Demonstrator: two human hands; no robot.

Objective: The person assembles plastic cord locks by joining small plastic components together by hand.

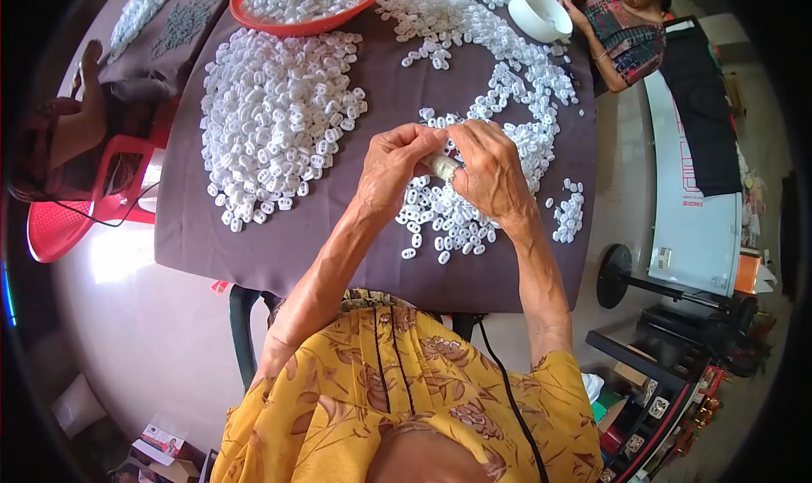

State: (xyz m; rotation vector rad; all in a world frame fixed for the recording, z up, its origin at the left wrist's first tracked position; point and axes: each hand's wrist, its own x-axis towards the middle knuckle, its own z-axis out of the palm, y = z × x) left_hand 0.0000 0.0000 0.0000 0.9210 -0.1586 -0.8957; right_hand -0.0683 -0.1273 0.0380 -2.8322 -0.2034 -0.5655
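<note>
Above the table's near half, my left hand [394,163] and my right hand [491,168] meet with fingertips pinched together. Whatever lies between them is hidden by the fingers and too small to make out. A pale wrap [441,167], like tape around a finger, shows between the two hands. Right beneath them spreads a loose heap of small white oval plastic pieces [448,221], each with dark openings in its face. To the left of my hands lies a bigger pile of the same white pieces [275,115].
A brown cloth covers the table [245,250]. At its far side stand a red basin [245,13] full of white pieces and a white bowl [540,13]. A co-worker [626,35] sits far right; another person's arm [80,136] shows at left by a red chair [59,229].
</note>
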